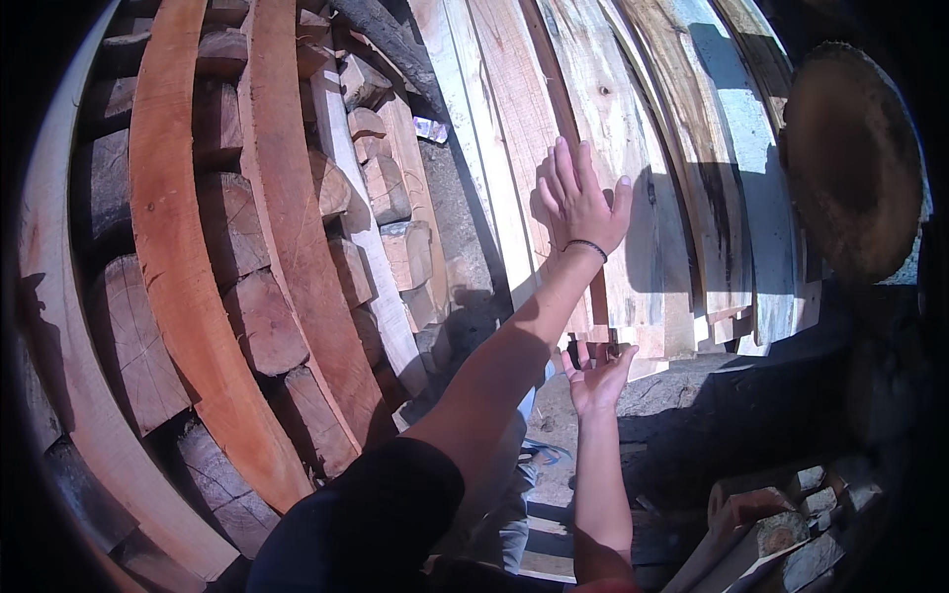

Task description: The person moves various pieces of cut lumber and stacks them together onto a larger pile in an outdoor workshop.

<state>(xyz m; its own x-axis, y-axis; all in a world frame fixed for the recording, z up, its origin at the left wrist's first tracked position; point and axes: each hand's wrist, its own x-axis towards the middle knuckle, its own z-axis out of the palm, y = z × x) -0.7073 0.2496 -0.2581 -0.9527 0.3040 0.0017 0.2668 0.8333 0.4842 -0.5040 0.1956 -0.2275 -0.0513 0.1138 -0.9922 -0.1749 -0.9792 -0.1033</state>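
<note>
Sunlit woodpile: leaning pale planks (593,128) lie flat under the left hand (578,203), fingers spread; right hand (596,379) open beneath their lower ends.

Stacked split firewood logs (267,316) behind two leaning reddish-brown curved planks (178,267), with a round dark log end (855,163) at right above sunlit ground (672,390).

A left hand (578,203), fingers spread and a dark band at the wrist, is pressed flat against pale, rough-sawn wooden boards (633,148) leaned upright. A right hand (596,374) is held open, palm up, at the boards' lower ends. Reddish curved planks (287,217) are propped against stacked split logs (262,321). A round log end (855,163) is seen at right.
</note>
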